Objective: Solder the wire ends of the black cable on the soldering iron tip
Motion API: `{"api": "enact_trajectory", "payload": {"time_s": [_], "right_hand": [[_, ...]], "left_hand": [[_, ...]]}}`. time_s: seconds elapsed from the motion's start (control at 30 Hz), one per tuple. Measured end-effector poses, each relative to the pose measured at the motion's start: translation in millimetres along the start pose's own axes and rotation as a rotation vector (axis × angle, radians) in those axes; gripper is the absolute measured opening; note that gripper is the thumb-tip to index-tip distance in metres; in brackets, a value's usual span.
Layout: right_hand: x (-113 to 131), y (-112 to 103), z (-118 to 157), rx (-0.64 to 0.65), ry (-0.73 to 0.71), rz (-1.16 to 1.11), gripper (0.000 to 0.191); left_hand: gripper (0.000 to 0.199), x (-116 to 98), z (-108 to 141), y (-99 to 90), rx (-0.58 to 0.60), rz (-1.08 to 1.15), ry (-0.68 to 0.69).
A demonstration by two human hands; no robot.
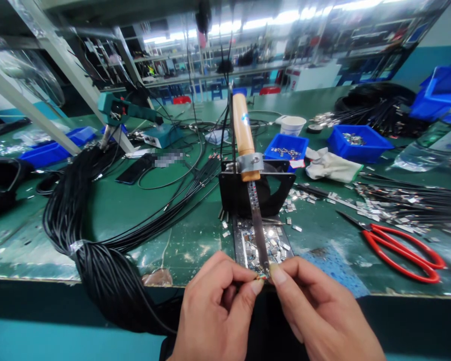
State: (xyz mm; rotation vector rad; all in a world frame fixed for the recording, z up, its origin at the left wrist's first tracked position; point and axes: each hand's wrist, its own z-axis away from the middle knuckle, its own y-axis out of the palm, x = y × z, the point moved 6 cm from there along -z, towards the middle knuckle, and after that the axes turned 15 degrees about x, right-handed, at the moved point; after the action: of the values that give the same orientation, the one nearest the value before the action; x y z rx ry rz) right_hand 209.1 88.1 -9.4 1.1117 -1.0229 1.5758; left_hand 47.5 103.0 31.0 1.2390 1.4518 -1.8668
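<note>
My left hand (220, 306) pinches the small coloured wire ends (262, 276) between thumb and forefinger. Close beside it, my right hand (315, 306) is closed, thumb and forefinger pressed together at the same spot; what they hold is too small to make out. Just above the fingertips is the tip of a soldering iron (245, 125) with a wooden handle, clamped in a black stand (233, 193) and pointing down toward me. Small metal connector pieces (276, 245) lie on a tray under the iron.
A thick black cable bundle (75, 215) hangs over the table edge at left. Red-handled scissors (402, 253) lie at right, near loose cables (409, 200). Blue bins (357, 150), a white glove (332, 168), a paper cup (292, 126) and a phone (135, 169) stand or lie farther back.
</note>
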Motion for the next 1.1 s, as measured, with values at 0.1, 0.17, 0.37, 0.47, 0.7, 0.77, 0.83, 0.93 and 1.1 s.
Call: {"api": "enact_trajectory", "payload": {"time_s": [0.1, 0.17, 0.37, 0.47, 0.7, 0.77, 0.83, 0.93, 1.1], "right_hand": [[-0.7, -0.4, 1.2, 0.003, 0.004, 0.002, 0.043], [-0.5, 0.1, 2.8, 0.002, 0.015, 0.002, 0.044], [2.9, 2.8, 5.2, -0.025, 0.056, -0.025, 0.047], [2.4, 2.1, 4.3, -0.04, 0.066, -0.036, 0.046], [-1.3, -0.2, 2.7, -0.014, 0.044, 0.008, 0.044], [0.2, -0.7, 3.9, -0.018, 0.021, 0.011, 0.044], [1.9, -0.3, 5.0, -0.014, -0.003, 0.007, 0.045], [2.3, 0.5, 5.9, -0.02, 0.001, -0.009, 0.043], [4.2, 1.7, 5.5, -0.05, 0.026, -0.046, 0.043]], "left_hand": [[0.021, 0.8, 0.7, -0.1, -0.001, 0.007, -0.006], [0.02, 1.5, 1.0, 0.1, 0.002, 0.005, -0.011], [0.019, 2.6, 2.1, 0.8, 0.002, 0.004, -0.016], [0.02, 3.5, 2.1, 2.1, 0.013, 0.016, -0.034], [0.021, 3.2, 2.0, 2.1, 0.019, 0.036, -0.054], [0.021, 2.1, 2.3, 1.9, 0.015, 0.037, -0.048], [0.021, 1.5, 2.7, 1.5, 0.007, 0.04, -0.052], [0.021, 1.4, 2.7, 1.4, 0.01, 0.04, -0.058], [0.022, 3.9, 2.4, 3.1, 0.024, 0.049, -0.056]]}}
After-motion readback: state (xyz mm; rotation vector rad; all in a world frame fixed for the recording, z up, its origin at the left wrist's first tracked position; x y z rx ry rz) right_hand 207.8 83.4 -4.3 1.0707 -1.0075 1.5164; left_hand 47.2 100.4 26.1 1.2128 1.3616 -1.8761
